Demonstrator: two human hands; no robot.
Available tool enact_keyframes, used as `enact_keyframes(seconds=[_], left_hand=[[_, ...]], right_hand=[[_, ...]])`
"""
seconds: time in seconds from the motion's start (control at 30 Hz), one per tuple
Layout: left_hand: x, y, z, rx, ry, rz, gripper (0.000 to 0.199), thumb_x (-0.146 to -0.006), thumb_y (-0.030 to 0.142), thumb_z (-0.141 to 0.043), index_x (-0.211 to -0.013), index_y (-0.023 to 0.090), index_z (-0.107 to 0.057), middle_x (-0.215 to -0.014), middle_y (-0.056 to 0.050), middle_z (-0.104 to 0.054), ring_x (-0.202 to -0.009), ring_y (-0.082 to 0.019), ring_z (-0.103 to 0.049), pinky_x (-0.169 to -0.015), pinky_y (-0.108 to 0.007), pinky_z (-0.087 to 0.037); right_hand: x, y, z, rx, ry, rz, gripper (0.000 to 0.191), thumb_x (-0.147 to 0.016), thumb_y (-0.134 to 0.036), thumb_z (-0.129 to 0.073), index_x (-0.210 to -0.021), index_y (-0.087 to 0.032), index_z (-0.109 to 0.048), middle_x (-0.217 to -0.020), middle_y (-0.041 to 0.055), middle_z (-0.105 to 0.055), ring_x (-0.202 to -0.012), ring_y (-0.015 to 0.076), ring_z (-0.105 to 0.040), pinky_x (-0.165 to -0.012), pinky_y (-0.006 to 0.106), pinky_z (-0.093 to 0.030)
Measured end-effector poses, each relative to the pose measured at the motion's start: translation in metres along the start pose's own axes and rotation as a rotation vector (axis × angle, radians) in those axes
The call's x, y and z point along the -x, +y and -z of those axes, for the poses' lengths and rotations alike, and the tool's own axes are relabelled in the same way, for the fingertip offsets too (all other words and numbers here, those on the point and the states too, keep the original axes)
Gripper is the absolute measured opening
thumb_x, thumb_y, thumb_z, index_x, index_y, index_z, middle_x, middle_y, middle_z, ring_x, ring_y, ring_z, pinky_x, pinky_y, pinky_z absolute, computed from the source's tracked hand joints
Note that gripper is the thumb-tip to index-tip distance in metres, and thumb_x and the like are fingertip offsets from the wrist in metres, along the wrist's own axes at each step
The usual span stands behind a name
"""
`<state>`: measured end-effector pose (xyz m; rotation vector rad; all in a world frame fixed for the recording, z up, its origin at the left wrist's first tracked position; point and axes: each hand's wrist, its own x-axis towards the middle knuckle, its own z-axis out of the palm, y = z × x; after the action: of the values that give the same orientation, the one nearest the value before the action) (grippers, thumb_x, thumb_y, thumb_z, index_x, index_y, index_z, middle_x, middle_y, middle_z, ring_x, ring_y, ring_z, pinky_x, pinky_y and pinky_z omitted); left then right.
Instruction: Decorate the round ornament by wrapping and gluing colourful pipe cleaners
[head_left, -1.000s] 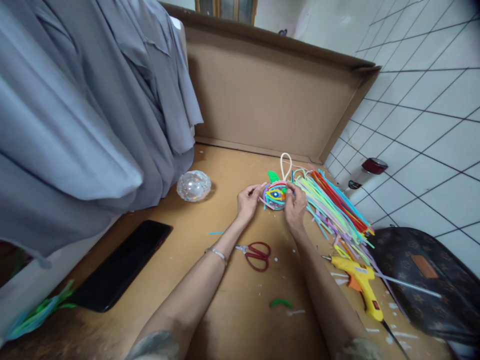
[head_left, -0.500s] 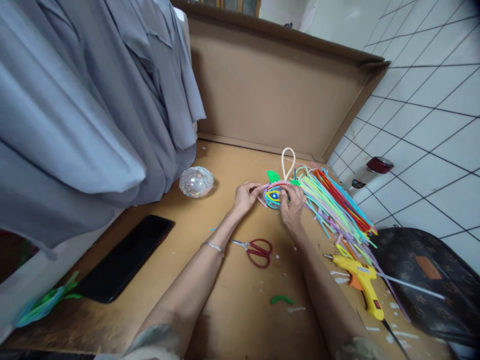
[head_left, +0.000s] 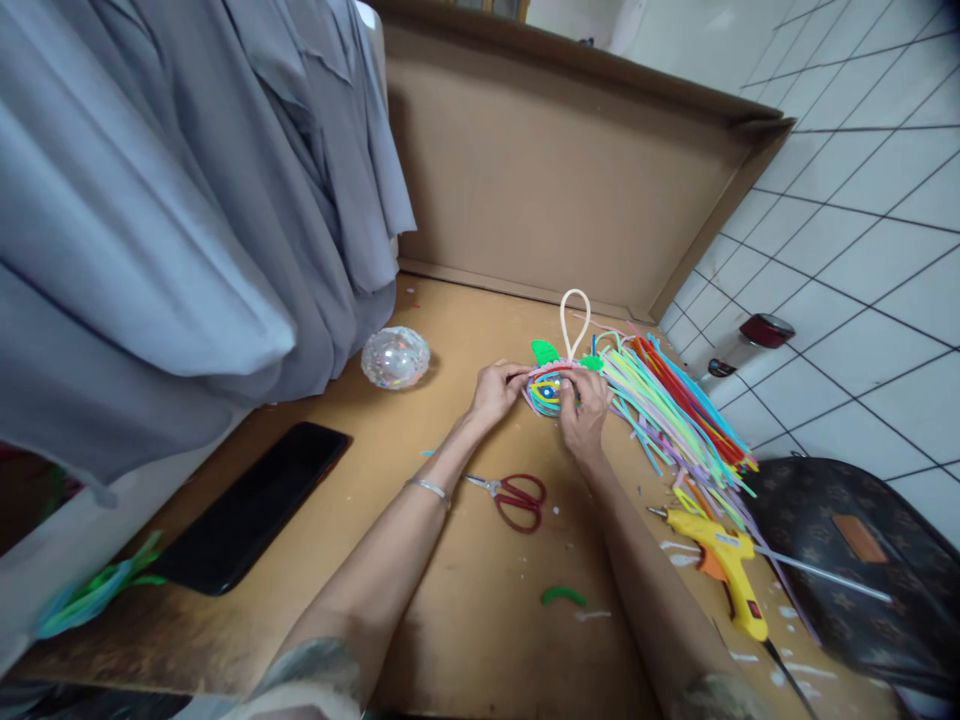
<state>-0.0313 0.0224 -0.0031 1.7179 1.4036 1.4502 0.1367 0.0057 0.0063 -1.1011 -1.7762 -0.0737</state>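
A small round pipe-cleaner ornament [head_left: 547, 392] in blue, yellow, red and pink is at the middle of the table. Two green leaves [head_left: 544, 352] and a cream loop [head_left: 575, 318] stand out from its top. My left hand [head_left: 496, 392] pinches at its left edge, where a pink pipe cleaner runs; the fingertips are partly hidden. From the right, my right hand [head_left: 586, 408] grips the ornament with thumb and fingers, covering that side. Red-handled scissors [head_left: 520, 502] lie open on the table between my forearms.
Bundled pipe cleaners [head_left: 667, 400] lie to the right, with a yellow glue gun [head_left: 716, 538] and a dark bag [head_left: 840, 560] nearer. A clear ball [head_left: 395, 358] and a black phone [head_left: 255, 510] are left. A cardboard panel [head_left: 540, 170] stands behind; grey cloth [head_left: 195, 200] hangs left.
My left fingers have drawn in against the ornament's left edge, and the pink strand there now lies closer to it. My right hand keeps its grip. The view has shifted slightly.
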Motion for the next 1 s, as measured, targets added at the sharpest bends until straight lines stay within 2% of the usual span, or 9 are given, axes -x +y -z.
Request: enact_keyframes(seconds=[0.17,0.53,0.7,0.87,1.0], left_hand=[[0.0,-0.0006,-0.0017,-0.026,0.027,0.032,0.019,-0.085,0.011,-0.064,-0.093,0.019,-0.08,-0.092,-0.007,-0.078,-0.085,-0.018,-0.071,-0.085,-0.03,-0.055],[0.0005,-0.0054,-0.0077,0.17,0.006,0.108,0.019,-0.082,0.014,-0.064,-0.091,0.017,-0.08,-0.092,-0.007,-0.079,-0.086,-0.02,-0.072,-0.084,-0.03,-0.055],[0.0013,-0.0049,-0.0065,0.171,0.0,0.131,0.019,-0.082,0.015,-0.064,-0.093,0.016,-0.079,-0.091,-0.008,-0.079,-0.084,-0.02,-0.072,-0.083,-0.031,-0.055],[0.0013,-0.005,-0.0051,0.195,0.019,0.174,0.017,-0.082,0.018,-0.064,-0.09,0.016,-0.079,-0.087,-0.007,-0.079,-0.079,-0.019,-0.071,-0.078,-0.029,-0.054],[0.0016,-0.0087,-0.009,0.307,0.002,0.228,0.018,-0.081,0.022,-0.065,-0.091,0.014,-0.078,-0.075,-0.005,-0.076,-0.063,-0.014,-0.065,-0.065,-0.025,-0.052]], right_hand=[[-0.0003,-0.0005,0.0005,-0.007,0.006,-0.01,0.027,-0.098,-0.031,-0.042,-0.1,-0.023,-0.068,-0.105,0.0068,-0.07,-0.104,0.0234,-0.058,-0.094,0.039,-0.037],[-0.0012,-0.0021,0.0015,-0.022,0.003,-0.03,0.028,-0.098,-0.032,-0.041,-0.098,-0.023,-0.068,-0.105,0.007,-0.07,-0.105,0.0238,-0.058,-0.095,0.04,-0.037],[-0.0013,-0.0022,0.0018,-0.031,0.003,-0.031,0.028,-0.098,-0.032,-0.042,-0.098,-0.023,-0.068,-0.105,0.0071,-0.071,-0.105,0.0237,-0.058,-0.095,0.04,-0.037],[-0.0029,0.0007,0.0012,-0.045,0.037,-0.039,0.029,-0.097,-0.035,-0.043,-0.098,-0.022,-0.069,-0.104,0.0078,-0.07,-0.103,0.0247,-0.058,-0.095,0.041,-0.038],[-0.0046,0.0054,-0.0005,-0.048,0.042,-0.065,0.029,-0.096,-0.036,-0.043,-0.097,-0.023,-0.069,-0.103,0.008,-0.069,-0.103,0.0257,-0.058,-0.095,0.043,-0.039]])
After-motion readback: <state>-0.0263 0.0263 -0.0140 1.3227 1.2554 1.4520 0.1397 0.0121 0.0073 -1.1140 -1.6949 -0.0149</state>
